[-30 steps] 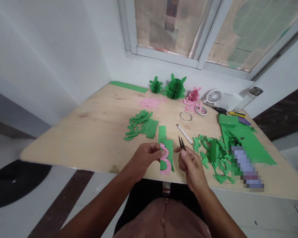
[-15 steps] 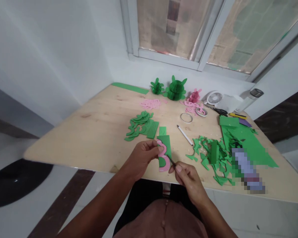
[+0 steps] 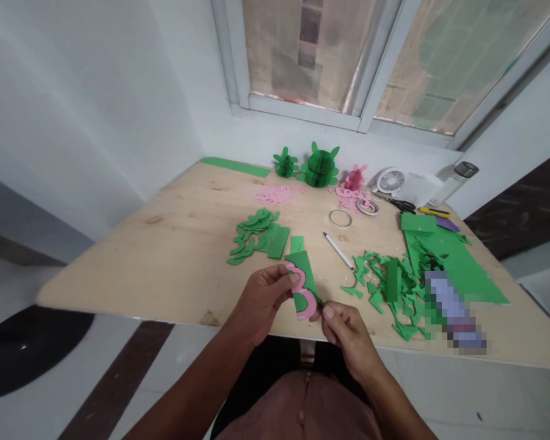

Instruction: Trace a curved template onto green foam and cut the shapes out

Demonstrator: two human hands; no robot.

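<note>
Near the table's front edge, my left hand (image 3: 266, 300) pinches a green paper piece (image 3: 306, 269) with a pink curved paper shape (image 3: 308, 305) lying on it. My right hand (image 3: 346, 327) is closed on a small dark tool, seemingly scissors (image 3: 319, 304), at the right edge of the green paper. Its blades are mostly hidden by the paper and fingers. Just beyond the held paper lies a small green piece (image 3: 297, 244). Curved green cutouts (image 3: 256, 223) are piled to the left, and green scraps (image 3: 406, 290) are scattered to the right.
A white pen (image 3: 338, 250) and a tape ring (image 3: 340, 219) lie beyond my hands. Along the wall stand green paper figures (image 3: 321, 168), a pink one (image 3: 354, 178), a small fan (image 3: 390, 181) and a bottle (image 3: 456, 183). Green sheets (image 3: 467, 263) lie at right.
The dark tool sits lower along the green paper's right edge, with less of its blades showing. The green paper has tilted slightly. The whole view has shifted a little.
</note>
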